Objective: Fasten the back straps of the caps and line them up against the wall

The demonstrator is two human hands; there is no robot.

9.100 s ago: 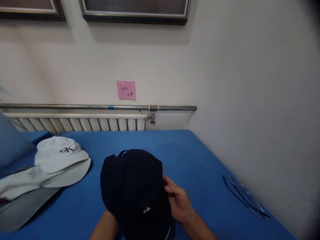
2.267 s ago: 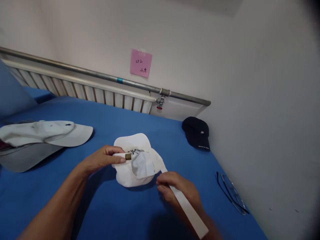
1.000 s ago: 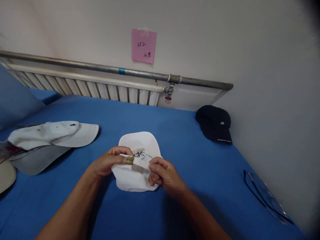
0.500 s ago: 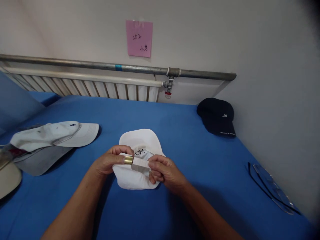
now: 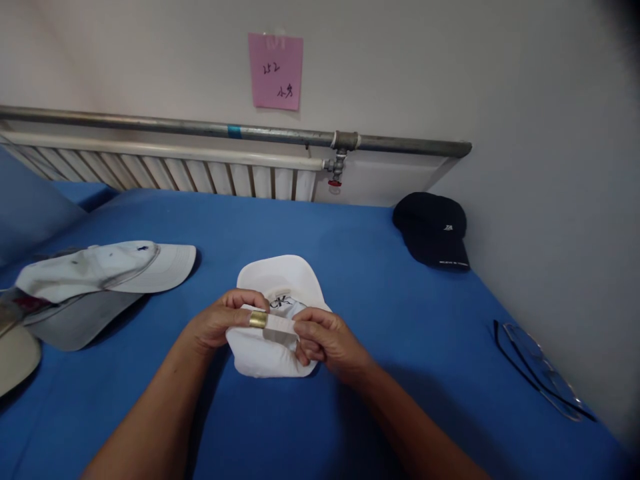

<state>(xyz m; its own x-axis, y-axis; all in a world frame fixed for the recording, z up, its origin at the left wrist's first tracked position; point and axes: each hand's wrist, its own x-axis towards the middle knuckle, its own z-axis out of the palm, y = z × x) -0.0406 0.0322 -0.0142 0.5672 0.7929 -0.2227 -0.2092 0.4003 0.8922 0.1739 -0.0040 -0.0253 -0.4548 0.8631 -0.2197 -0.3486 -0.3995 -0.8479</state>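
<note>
A white baseball cap [image 5: 267, 360] with a dark CK mark lies on the blue-covered surface, its brim pointing away from me. Its white back strap [image 5: 281, 325] runs through a gold-coloured metal buckle [image 5: 258, 319]. My left hand [image 5: 223, 320] is closed, thumb and fingers pinching the strap right at the buckle's left side. On the other side, my right hand [image 5: 327, 339] is closed on the strap's right part, its lower fingers curled under near the cap's opening. The strap stretches straight between both hands.
Several caps lie at the left, a white cap [image 5: 90, 270] on top of a grey one [image 5: 85, 323]. A black cap [image 5: 431, 230] sits at the back right, glasses [image 5: 543, 373] by the right wall. Behind are a radiator [image 5: 210, 175] and a pipe valve [image 5: 339, 167].
The camera view has shifted very slightly. Both hands keep their hold on the strap, and the cap and buckle stay nearly in place.
</note>
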